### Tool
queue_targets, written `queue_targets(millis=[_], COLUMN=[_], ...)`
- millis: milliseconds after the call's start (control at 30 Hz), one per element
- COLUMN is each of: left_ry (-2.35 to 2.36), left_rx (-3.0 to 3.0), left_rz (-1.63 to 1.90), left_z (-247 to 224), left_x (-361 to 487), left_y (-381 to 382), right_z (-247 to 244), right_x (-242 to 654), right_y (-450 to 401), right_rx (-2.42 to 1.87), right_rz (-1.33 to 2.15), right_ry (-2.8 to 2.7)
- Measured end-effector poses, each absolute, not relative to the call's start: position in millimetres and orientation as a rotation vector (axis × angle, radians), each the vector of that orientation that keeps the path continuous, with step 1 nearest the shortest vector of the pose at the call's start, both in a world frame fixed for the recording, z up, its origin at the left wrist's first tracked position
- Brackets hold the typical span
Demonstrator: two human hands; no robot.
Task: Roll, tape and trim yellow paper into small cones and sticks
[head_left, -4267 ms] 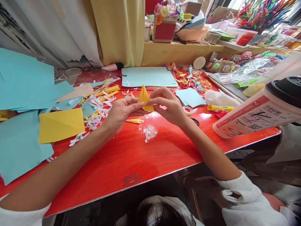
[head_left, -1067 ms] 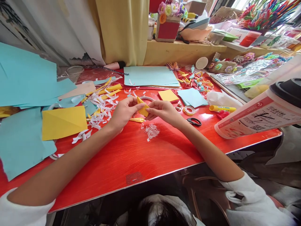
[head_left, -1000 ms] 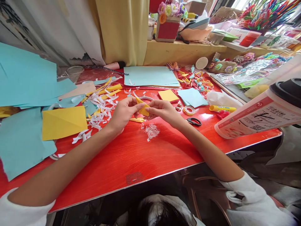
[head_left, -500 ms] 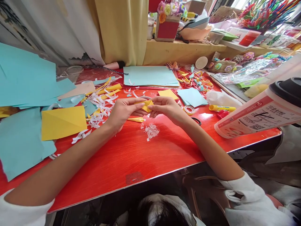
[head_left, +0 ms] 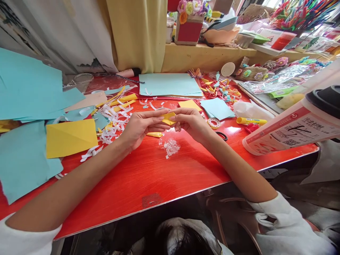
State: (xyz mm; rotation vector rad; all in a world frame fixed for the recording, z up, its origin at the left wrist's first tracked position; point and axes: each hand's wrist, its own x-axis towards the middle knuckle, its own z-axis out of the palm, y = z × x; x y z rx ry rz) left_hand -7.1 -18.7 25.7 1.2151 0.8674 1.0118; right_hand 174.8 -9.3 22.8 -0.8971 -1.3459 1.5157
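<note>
A small folded piece of yellow paper (head_left: pixel 168 118) is held up above the red table (head_left: pixel 148 177) between both hands. My left hand (head_left: pixel 140 125) pinches its left side, fingers closed. From the right, my right hand (head_left: pixel 190 122) grips its other edge between thumb and fingers, which hide part of it. Below my left fingers lies another folded yellow piece (head_left: pixel 155 134). A small heap of clear and white scraps (head_left: pixel 170 147) rests on the table just in front of the hands.
Large blue sheets (head_left: pixel 23 152) and a creased yellow sheet (head_left: pixel 71 138) lie left, beside white paper shreds (head_left: pixel 110 129). Rightward are small blue squares (head_left: pixel 217 108), a tape roll (head_left: pixel 213 123), a yellow glue stick (head_left: pixel 251 121) and a tall lidded cup (head_left: pixel 292 124). More blue paper (head_left: pixel 170 84) sits behind.
The yellow paper has turned slightly in my fingers and shifted a little to the right. My right fingers have changed their hold on its edge.
</note>
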Motion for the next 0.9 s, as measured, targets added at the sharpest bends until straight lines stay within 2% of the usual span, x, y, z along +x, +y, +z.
queue_targets(millis=[433, 633, 900], left_ry=[0.842, 0.811, 0.908], left_rx=[1.153, 1.152, 1.199], left_rz=[1.055, 0.96, 0.942], left_z=[22.1, 21.4, 24.0], left_x=[-2.3, -6.0, -6.1], left_y=[-23.5, -19.2, -18.0], right_z=[17.5, 16.2, 19.1], right_x=[169.8, 172.9, 170.4], right_y=[-11.5, -9.7, -13.0], right_rx=[-0.849, -0.867, -0.84], right_rz=[1.559, 1.559, 1.394], right_ry=[-1.213, -1.278, -1.475])
